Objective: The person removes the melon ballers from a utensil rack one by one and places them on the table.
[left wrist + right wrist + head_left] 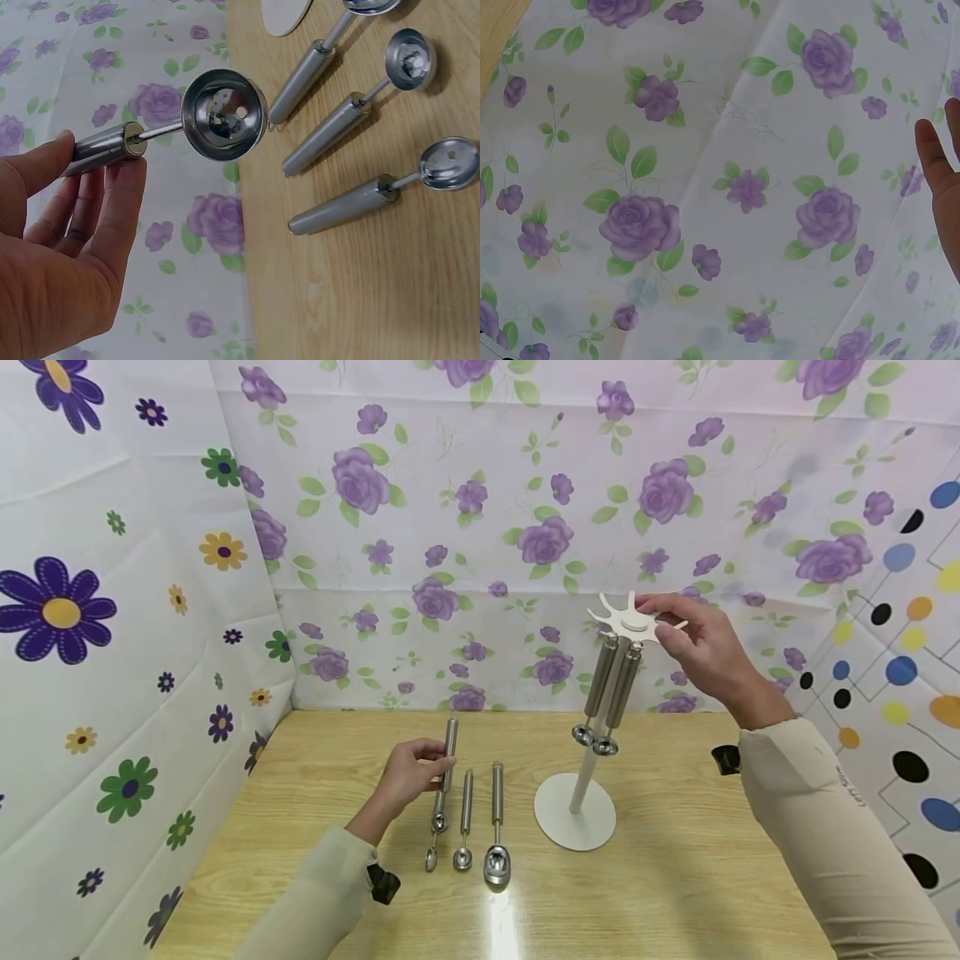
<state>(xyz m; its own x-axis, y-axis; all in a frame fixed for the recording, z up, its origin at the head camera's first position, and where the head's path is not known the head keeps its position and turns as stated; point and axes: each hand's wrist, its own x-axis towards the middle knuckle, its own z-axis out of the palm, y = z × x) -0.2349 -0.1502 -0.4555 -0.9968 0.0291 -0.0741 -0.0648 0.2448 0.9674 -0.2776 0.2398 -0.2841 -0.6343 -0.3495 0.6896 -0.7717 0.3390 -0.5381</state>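
Holding one melon baller (446, 774) pinched in your left hand (408, 774), your right hand (693, 639) grips the white rack top (633, 620); keep the stand (575, 812) steady, handle upright.

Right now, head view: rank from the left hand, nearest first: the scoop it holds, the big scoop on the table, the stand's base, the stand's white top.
From the left hand:
1. Held scoop, in its fingers.
2. Big scoop, on the table to its right.
3. Stand's base, farther right.
4. Stand's white top, up high under the right hand.
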